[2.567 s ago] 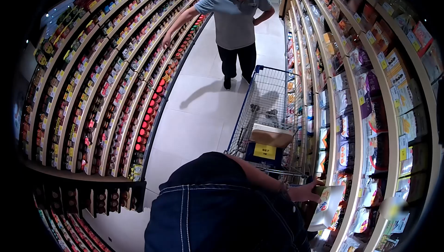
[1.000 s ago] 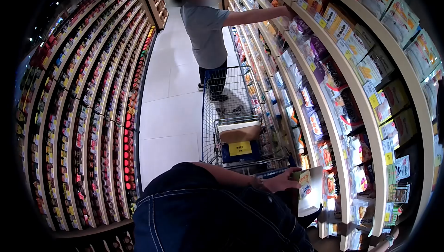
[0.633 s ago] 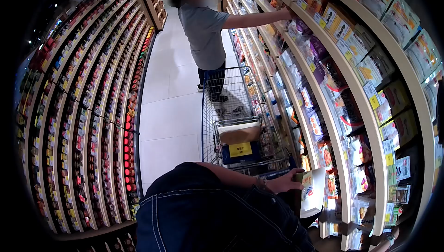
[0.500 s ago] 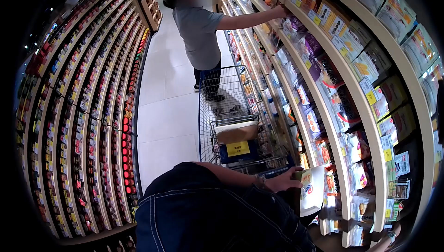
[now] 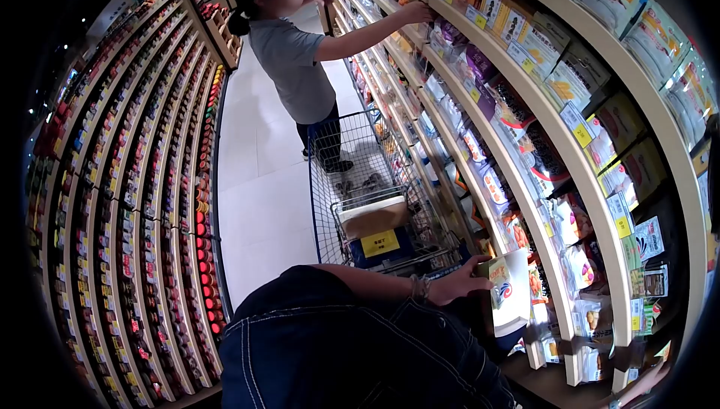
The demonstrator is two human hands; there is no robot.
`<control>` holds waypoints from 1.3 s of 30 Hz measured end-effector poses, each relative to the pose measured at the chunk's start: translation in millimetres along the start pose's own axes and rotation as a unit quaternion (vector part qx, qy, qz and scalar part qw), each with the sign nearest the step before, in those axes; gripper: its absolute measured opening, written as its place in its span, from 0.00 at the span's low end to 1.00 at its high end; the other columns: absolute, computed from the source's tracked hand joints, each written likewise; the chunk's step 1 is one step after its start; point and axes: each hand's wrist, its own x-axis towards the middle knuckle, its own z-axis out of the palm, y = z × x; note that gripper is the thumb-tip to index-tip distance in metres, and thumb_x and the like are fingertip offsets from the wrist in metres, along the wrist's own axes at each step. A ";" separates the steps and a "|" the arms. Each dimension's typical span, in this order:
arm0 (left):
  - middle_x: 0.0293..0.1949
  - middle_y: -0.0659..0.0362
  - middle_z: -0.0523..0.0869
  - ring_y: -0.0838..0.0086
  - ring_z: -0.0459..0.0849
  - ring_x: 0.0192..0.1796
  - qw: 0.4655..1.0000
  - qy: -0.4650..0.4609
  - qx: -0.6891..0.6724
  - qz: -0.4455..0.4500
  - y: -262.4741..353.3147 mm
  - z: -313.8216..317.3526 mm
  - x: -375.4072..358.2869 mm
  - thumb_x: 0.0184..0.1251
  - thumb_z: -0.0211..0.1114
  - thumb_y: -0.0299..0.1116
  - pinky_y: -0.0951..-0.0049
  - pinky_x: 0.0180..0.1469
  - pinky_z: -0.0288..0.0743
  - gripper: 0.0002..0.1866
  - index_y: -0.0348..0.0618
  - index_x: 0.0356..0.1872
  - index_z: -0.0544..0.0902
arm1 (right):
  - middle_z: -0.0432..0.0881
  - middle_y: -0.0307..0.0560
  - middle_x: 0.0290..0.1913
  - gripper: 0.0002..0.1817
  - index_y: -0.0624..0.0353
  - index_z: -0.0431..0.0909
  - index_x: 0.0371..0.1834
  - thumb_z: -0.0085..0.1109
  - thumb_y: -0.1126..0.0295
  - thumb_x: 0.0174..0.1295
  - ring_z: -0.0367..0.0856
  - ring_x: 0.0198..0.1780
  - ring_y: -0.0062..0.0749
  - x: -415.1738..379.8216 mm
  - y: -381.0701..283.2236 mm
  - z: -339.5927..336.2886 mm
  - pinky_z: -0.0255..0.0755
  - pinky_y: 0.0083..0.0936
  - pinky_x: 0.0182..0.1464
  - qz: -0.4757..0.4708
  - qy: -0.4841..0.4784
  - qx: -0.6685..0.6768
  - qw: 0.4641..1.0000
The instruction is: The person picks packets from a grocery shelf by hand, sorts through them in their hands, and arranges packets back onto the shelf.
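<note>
My left hand (image 5: 463,281), with a bracelet at its wrist, grips the end of a white box (image 5: 511,296) that has a red and blue logo and a patch of green. The box is tilted beside the lower shelves on the right. At the bottom right edge, my right hand (image 5: 654,380) reaches toward the low shelf, near packets; its fingers are small and dark, and whatever they touch cannot be made out. Near it hang a white packet (image 5: 649,238) and a dark packet (image 5: 655,281).
A blue-framed shopping cart (image 5: 360,176) with a yellow label stands ahead. Beyond it a person (image 5: 292,64) in a grey shirt reaches to the right shelves. Shelves of jars (image 5: 135,206) line the left; bagged goods (image 5: 540,154) fill the right.
The view has shifted slightly, so cart and person appear further left. The person's other arm now shows, raised toward the shelves. My right hand has come further into view; my left still grips the box.
</note>
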 end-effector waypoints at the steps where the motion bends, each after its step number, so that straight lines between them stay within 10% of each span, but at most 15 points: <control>1: 0.54 0.61 0.67 0.75 0.67 0.57 1.000 -0.005 -0.007 0.002 0.9 0.8 -0.3 0.55 0.62 0.28 0.70 0.56 0.66 0.35 0.52 0.63 0.54 | 0.63 0.52 0.62 0.25 0.57 0.64 0.59 0.46 0.65 0.56 0.62 0.62 0.40 -3.6 2.9 -5.1 0.58 0.33 0.61 -0.003 -0.009 -0.005 1.000; 3: 0.54 0.61 0.67 0.75 0.67 0.57 1.000 -0.003 -0.003 0.003 3.5 2.7 -1.8 0.55 0.62 0.27 0.70 0.56 0.66 0.35 0.52 0.63 0.54 | 0.56 0.50 0.66 0.26 0.60 0.55 0.64 0.38 0.71 0.60 0.55 0.66 0.38 -34.9 -42.7 6.9 0.51 0.32 0.64 0.026 -0.055 -0.005 0.998; 4: 0.54 0.61 0.67 0.75 0.67 0.57 1.000 -0.003 -0.001 0.004 4.3 3.0 -2.4 0.55 0.62 0.27 0.69 0.57 0.66 0.35 0.51 0.63 0.54 | 0.53 0.59 0.65 0.45 0.61 0.46 0.66 0.60 0.58 0.47 0.58 0.61 0.56 -54.5 -81.3 12.7 0.58 0.50 0.57 -0.020 -0.128 -0.049 0.990; 6: 0.54 0.60 0.67 0.75 0.67 0.57 1.000 -0.001 0.008 -0.002 0.0 -0.6 0.5 0.55 0.62 0.27 0.69 0.57 0.66 0.36 0.51 0.63 0.53 | 0.57 0.49 0.65 0.26 0.62 0.55 0.64 0.39 0.71 0.60 0.58 0.64 0.38 -85.0 -118.6 46.0 0.50 0.30 0.64 0.054 -0.150 0.148 0.976; 12: 0.54 0.58 0.67 0.74 0.69 0.56 0.999 0.013 0.033 -0.021 9.6 10.5 -7.8 0.54 0.63 0.27 0.69 0.56 0.67 0.37 0.50 0.63 0.53 | 0.72 0.51 0.44 0.31 0.62 0.57 0.61 0.43 0.85 0.49 0.73 0.38 0.37 -149.9 -204.8 100.8 0.67 0.32 0.40 -0.263 -0.488 0.083 0.828; 18: 0.51 0.56 0.69 0.70 0.72 0.52 0.998 0.011 0.055 0.013 -21.8 -13.3 10.4 0.53 0.64 0.29 0.70 0.52 0.71 0.38 0.49 0.63 0.52 | 0.70 0.45 0.25 0.27 0.51 0.67 0.46 0.49 0.85 0.39 0.65 0.20 0.37 -166.5 -311.6 139.8 0.59 0.30 0.23 -0.537 -0.369 0.228 0.724; 26: 0.53 0.52 0.67 0.68 0.71 0.54 0.998 0.034 0.041 0.044 -18.7 -18.3 9.0 0.54 0.64 0.30 0.70 0.55 0.69 0.38 0.45 0.63 0.51 | 0.64 0.42 0.20 0.12 0.53 0.69 0.33 0.53 0.73 0.42 0.63 0.19 0.35 -179.5 -326.4 141.4 0.58 0.30 0.21 -0.450 -0.321 0.212 0.806; 34: 0.51 0.52 0.68 0.66 0.74 0.51 0.997 0.051 0.050 0.028 6.3 -9.4 4.7 0.53 0.63 0.28 0.67 0.49 0.74 0.39 0.46 0.63 0.50 | 0.65 0.43 0.20 0.13 0.53 0.70 0.35 0.54 0.75 0.44 0.65 0.19 0.34 -170.1 -322.9 136.0 0.59 0.29 0.20 -0.452 -0.367 0.213 0.785; 36: 0.51 0.52 0.70 0.66 0.75 0.50 0.997 0.025 0.006 0.076 1.7 -17.3 17.5 0.55 0.61 0.28 0.66 0.48 0.75 0.36 0.47 0.63 0.51 | 0.71 0.43 0.24 0.14 0.56 0.70 0.36 0.53 0.81 0.45 0.70 0.23 0.38 -160.5 -309.3 148.2 0.66 0.28 0.24 -0.575 -0.321 0.226 0.718; 39: 0.53 0.52 0.70 0.65 0.75 0.52 0.993 -0.043 -0.002 0.113 53.7 22.8 -11.5 0.58 0.56 0.26 0.64 0.49 0.75 0.32 0.48 0.62 0.52 | 0.75 0.41 0.33 0.27 0.62 0.58 0.57 0.54 0.79 0.51 0.73 0.30 0.22 -150.9 -274.5 175.7 0.69 0.13 0.27 -0.201 -0.444 0.273 0.830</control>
